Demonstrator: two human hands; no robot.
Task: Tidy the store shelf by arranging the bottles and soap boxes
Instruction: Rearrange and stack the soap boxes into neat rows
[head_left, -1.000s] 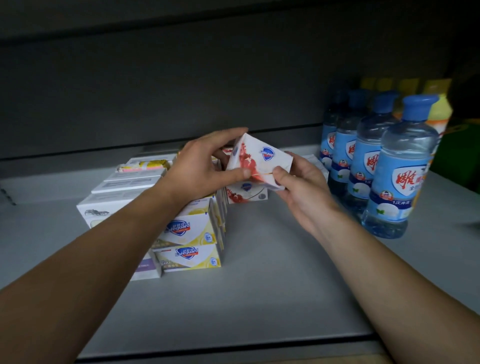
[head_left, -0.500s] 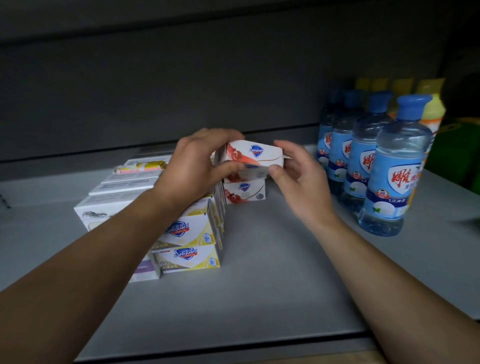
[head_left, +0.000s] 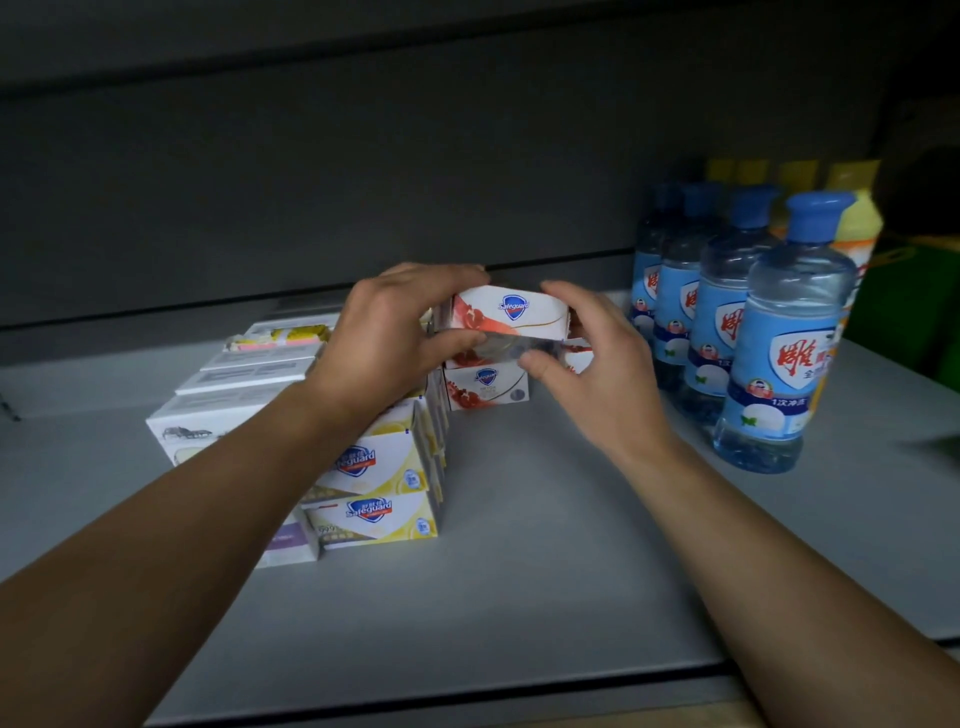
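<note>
Both hands grasp one red-and-white soap box (head_left: 511, 314), held level with its long axis running left to right between them. The left hand (head_left: 395, 338) clamps the box's left end, fingers over the top, thumb beneath. The right hand (head_left: 587, 358) holds the right end, thumb under the front edge, fingers behind. Directly below the fingers sits a matching lower soap box (head_left: 485, 387) on the shelf (head_left: 519, 545), its axis parallel. Judgement: a straight descent stacks it; both hands are equally near. The blue-capped bottles (head_left: 779, 338) stand right of the right hand's fingers
</note>
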